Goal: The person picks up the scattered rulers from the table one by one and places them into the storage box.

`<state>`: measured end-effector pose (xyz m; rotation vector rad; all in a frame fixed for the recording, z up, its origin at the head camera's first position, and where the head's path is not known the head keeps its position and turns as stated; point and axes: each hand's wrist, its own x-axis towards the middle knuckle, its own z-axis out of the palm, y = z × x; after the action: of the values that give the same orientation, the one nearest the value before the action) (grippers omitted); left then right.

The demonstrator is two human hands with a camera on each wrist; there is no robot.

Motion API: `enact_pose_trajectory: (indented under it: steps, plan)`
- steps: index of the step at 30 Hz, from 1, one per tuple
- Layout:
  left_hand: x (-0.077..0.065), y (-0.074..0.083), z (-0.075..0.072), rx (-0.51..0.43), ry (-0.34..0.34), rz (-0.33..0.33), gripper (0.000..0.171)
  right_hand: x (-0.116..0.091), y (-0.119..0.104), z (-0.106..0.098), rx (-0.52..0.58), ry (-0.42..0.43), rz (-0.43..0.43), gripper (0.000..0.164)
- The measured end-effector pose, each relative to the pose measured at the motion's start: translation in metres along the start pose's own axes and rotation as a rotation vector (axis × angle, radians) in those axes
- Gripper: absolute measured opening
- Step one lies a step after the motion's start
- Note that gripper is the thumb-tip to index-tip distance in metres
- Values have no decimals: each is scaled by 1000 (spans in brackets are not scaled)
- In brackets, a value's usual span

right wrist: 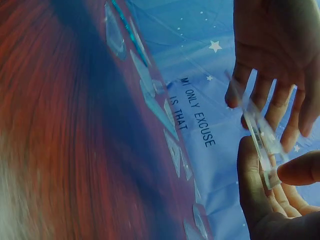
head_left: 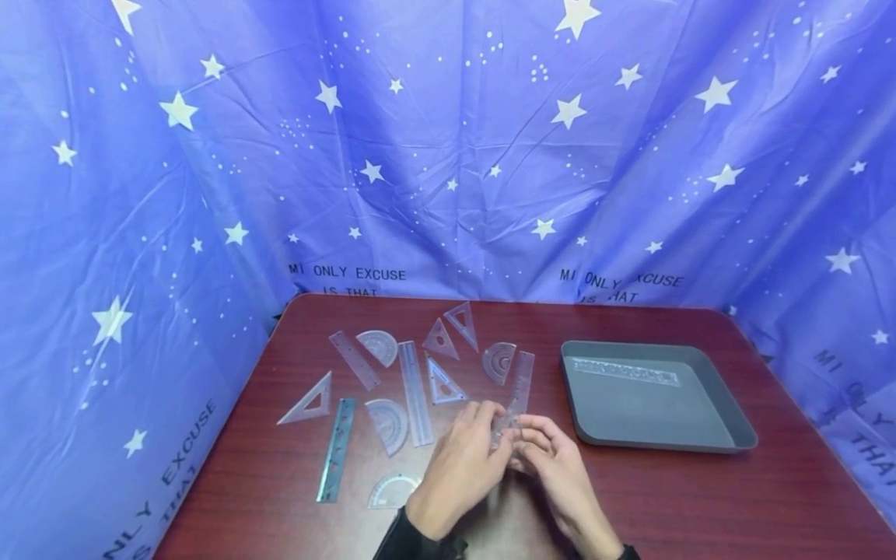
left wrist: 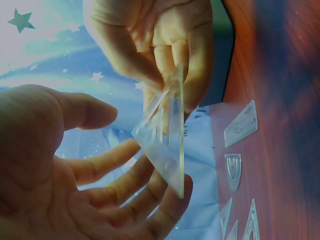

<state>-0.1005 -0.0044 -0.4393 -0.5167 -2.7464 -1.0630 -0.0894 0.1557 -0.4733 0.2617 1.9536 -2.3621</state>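
Observation:
A clear plastic set square [left wrist: 167, 150] is held up between the two hands, seen nearly edge-on in both wrist views. My right hand [head_left: 560, 474] pinches one end of it between thumb and fingers. The fingers of my left hand [head_left: 462, 463] reach behind its other end, with the little fingertip right at its edge; the left thumb stands apart from it. In the head view the hands mostly cover the set square. Just beyond them lies a clear ruler [head_left: 522, 377], with a protractor [head_left: 499, 363] near it.
A grey tray [head_left: 665, 435] on the right holds a clear ruler [head_left: 626, 371]. Left of the hands, the dark red table [head_left: 245, 498] bears a teal ruler [head_left: 336, 451], a wide clear ruler [head_left: 416, 393], several set squares and several protractors. Blue starry cloth [head_left: 448, 155] hangs around the table.

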Motion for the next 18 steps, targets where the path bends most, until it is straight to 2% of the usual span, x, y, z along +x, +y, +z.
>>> enact_pose_trajectory:
  steps: [6,9,18]
  plan:
    - [-2,1,-5,-13,-34,31,23,5,-4,-13,-82,-29,-90,37]
    - [-5,-1,-7,5,-41,30,21,6,-7,-19,-124,-16,-129,35]
    - [-15,-16,-10,25,-74,-65,17,17,-30,-45,-210,44,-217,33]
